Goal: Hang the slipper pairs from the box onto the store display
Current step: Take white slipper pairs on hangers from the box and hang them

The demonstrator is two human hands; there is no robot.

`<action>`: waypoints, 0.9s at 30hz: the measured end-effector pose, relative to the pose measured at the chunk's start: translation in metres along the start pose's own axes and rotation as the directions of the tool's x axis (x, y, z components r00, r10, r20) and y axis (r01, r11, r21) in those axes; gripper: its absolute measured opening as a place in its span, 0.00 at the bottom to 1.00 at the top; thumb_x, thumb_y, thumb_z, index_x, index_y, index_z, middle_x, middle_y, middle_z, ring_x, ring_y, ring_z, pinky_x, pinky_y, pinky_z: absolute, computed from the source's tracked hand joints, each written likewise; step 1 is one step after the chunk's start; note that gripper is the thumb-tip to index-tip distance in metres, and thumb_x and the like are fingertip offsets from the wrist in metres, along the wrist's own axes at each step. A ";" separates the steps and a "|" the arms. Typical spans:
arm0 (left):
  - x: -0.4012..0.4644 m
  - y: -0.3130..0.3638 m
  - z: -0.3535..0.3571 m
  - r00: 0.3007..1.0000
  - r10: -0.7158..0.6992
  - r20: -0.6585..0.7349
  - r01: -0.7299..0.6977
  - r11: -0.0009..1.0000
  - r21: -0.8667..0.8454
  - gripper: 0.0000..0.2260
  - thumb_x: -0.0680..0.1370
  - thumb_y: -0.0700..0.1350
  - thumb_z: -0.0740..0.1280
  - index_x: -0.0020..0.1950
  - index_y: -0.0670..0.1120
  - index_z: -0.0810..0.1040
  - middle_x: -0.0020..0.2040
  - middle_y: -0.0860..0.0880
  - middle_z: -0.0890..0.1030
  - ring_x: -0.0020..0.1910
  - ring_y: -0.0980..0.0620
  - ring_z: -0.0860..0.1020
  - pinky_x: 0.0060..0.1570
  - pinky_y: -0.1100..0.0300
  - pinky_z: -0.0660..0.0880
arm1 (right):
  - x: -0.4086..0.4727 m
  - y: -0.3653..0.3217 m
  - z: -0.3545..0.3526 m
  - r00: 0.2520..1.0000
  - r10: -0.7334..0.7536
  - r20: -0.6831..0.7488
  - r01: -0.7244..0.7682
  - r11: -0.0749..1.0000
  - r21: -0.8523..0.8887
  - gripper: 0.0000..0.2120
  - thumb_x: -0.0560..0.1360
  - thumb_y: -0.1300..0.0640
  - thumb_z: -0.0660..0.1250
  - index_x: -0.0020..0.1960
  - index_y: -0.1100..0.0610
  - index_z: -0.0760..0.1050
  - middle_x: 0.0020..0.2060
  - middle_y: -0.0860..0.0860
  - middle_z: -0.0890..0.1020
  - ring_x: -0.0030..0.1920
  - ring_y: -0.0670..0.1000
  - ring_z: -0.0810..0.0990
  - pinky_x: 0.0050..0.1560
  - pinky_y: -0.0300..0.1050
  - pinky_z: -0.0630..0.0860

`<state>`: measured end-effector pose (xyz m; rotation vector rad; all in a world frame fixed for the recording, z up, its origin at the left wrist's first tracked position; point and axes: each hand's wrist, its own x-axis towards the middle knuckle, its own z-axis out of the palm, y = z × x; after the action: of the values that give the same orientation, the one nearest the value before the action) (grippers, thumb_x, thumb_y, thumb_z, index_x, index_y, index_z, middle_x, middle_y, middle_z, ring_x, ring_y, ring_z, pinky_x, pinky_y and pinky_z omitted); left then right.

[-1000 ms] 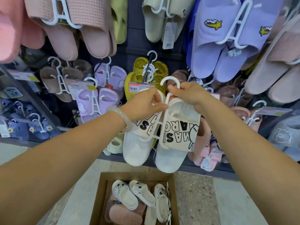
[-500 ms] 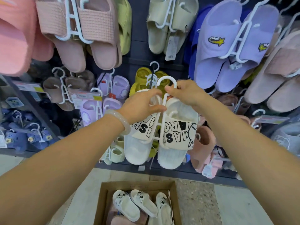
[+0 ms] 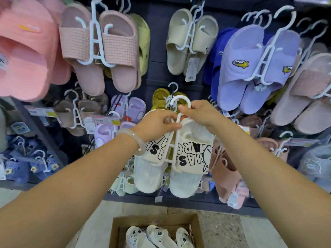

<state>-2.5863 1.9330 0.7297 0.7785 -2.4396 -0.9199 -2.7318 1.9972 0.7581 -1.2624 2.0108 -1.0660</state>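
A white slipper pair with black lettering hangs on a white plastic hanger. My left hand pinches the hanger's stem beside the left slipper. My right hand grips the hanger just under its hook, which sits level with a dark display peg holding yellow slippers. Whether the hook is over the peg, I cannot tell. Below, a cardboard box on the floor holds more white slippers.
The display wall is crowded with hung pairs: pink slippers upper left, beige slippers top centre, purple slippers right, blue children's slippers lower left, pink-brown slippers right of my pair. Price tags stick out from pegs.
Both hands have lifted the white slipper pair upward and toward the display, bringing the hook up to the yellow-slipper peg. The view has tilted up, showing less of the box.
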 end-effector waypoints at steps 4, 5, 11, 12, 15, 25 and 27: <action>0.004 0.002 0.005 0.998 -0.027 -0.063 0.026 0.999 -0.023 0.10 0.75 0.49 0.69 0.52 0.44 0.81 0.30 0.55 0.69 0.29 0.58 0.67 0.31 0.66 0.62 | 0.004 -0.002 -0.002 1.000 -0.015 -0.004 0.015 1.000 -0.002 0.15 0.74 0.51 0.68 0.43 0.64 0.79 0.37 0.55 0.77 0.38 0.50 0.73 0.41 0.44 0.69; 0.006 0.004 0.005 0.996 -0.037 -0.076 0.034 0.998 -0.044 0.09 0.75 0.48 0.69 0.51 0.45 0.81 0.31 0.55 0.69 0.29 0.58 0.67 0.32 0.65 0.62 | 0.005 -0.004 -0.005 1.000 -0.022 -0.002 0.022 1.000 -0.006 0.15 0.74 0.51 0.67 0.43 0.64 0.79 0.37 0.55 0.77 0.38 0.49 0.73 0.41 0.43 0.70; 0.026 0.025 0.001 0.986 -0.047 -0.158 0.025 0.990 -0.139 0.03 0.75 0.45 0.69 0.42 0.47 0.79 0.32 0.55 0.71 0.30 0.58 0.68 0.38 0.63 0.66 | 0.019 -0.019 -0.031 0.995 -0.100 -0.015 0.100 0.994 -0.036 0.12 0.75 0.51 0.67 0.37 0.58 0.76 0.34 0.52 0.76 0.35 0.48 0.71 0.37 0.40 0.68; 0.031 0.028 0.001 0.986 -0.049 -0.161 0.025 0.989 -0.145 0.04 0.75 0.45 0.69 0.41 0.48 0.78 0.31 0.54 0.71 0.30 0.57 0.68 0.37 0.63 0.66 | 0.021 -0.020 -0.036 0.994 -0.107 -0.016 0.106 0.994 -0.035 0.12 0.75 0.51 0.67 0.39 0.59 0.76 0.35 0.53 0.76 0.36 0.49 0.71 0.38 0.42 0.68; 0.044 0.041 0.000 0.982 -0.046 -0.182 0.019 0.989 -0.148 0.08 0.74 0.44 0.70 0.35 0.52 0.76 0.30 0.55 0.71 0.30 0.57 0.68 0.36 0.64 0.65 | 0.030 -0.022 -0.053 0.991 -0.132 0.009 0.132 0.990 -0.049 0.13 0.75 0.51 0.66 0.37 0.59 0.75 0.33 0.53 0.74 0.35 0.49 0.69 0.36 0.41 0.66; 0.075 0.089 -0.015 0.928 -0.015 -0.373 0.047 0.996 0.075 0.10 0.73 0.51 0.69 0.37 0.46 0.80 0.36 0.49 0.77 0.40 0.50 0.73 0.46 0.59 0.69 | 0.052 -0.054 -0.110 0.955 -0.269 0.128 0.284 0.952 -0.115 0.12 0.76 0.50 0.65 0.38 0.55 0.76 0.34 0.48 0.79 0.34 0.45 0.74 0.37 0.35 0.72; 0.076 0.095 -0.017 0.898 0.010 -0.440 0.128 0.951 0.281 0.10 0.72 0.57 0.69 0.43 0.52 0.83 0.51 0.48 0.76 0.57 0.45 0.69 0.60 0.53 0.65 | 0.053 -0.057 -0.115 0.941 -0.298 0.160 0.321 0.936 -0.148 0.12 0.76 0.50 0.64 0.40 0.57 0.76 0.35 0.50 0.80 0.34 0.46 0.75 0.36 0.35 0.72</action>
<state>-2.6681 1.9365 0.8215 1.0446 -2.1787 -0.3310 -2.8148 1.9735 0.8675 -1.7408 1.8723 -0.9277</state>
